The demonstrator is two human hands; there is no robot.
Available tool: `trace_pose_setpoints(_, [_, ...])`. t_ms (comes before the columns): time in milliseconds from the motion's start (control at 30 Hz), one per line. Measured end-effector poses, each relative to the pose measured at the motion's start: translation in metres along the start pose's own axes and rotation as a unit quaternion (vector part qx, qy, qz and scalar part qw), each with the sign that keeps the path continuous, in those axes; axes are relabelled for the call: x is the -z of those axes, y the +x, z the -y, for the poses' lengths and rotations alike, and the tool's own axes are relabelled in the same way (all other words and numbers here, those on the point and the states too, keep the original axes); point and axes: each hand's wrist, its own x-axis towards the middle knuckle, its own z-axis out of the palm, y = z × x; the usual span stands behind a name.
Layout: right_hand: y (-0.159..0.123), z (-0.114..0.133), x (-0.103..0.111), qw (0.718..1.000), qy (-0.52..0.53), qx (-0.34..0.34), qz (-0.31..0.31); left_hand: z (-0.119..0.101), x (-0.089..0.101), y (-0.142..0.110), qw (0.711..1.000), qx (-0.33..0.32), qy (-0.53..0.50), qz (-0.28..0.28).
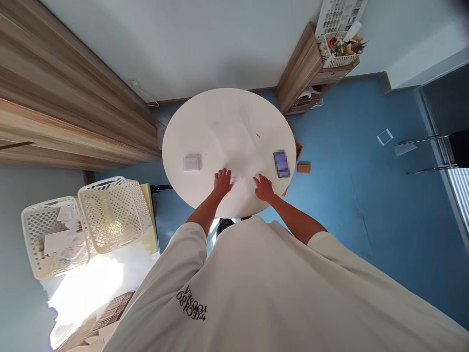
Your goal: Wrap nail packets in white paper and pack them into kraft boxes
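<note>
My left hand [222,182] rests palm down near the front edge of a white round table [179,132]. Its fingers lie forward on the surface, beside a small pale, shiny patch [234,180] that is too faint to name. My right hand [264,187] is also palm down, its fingers apart and the index finger reaching inward. Ahead of both hands lies a thin, whitish sheet [234,137], flat and hard to tell from the tabletop; whether it is paper or film I cannot tell. Left of my left hand sits a small white stack or box [191,163].
A blurred purple phone-like object [282,164] lies at the table's right. White perforated baskets [113,210] stand at lower left. A wooden cabinet [300,73] carries a basket of artificial flowers [340,54]. A brown block [304,168] and a chair [458,149] are on the right.
</note>
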Motion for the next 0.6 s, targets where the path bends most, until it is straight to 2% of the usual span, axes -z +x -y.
trace_pose_setpoints(167, [0.001,0.008,-0.004,1.000,0.002,0.003,0.015,0.025,0.010,-0.024,0.998,0.061,-0.011,-0.006])
trace_pose_setpoints(267, [0.003,0.019,-0.010,1.000,0.013,0.023,0.011,0.045,0.021,-0.044,0.993,0.107,-0.027,-0.038])
trace_pose_setpoints(367, [0.004,0.032,-0.015,0.999,0.021,0.041,0.010,0.054,0.031,-0.059,0.988,0.122,-0.050,-0.082])
trace_pose_setpoints(467, [0.004,0.043,-0.019,0.998,0.028,0.060,0.014,0.045,0.036,-0.060,0.987,0.102,-0.071,-0.100])
trace_pose_setpoints(600, [0.001,0.047,-0.022,0.994,0.050,0.093,0.017,0.015,0.027,-0.047,0.992,0.041,-0.097,-0.072])
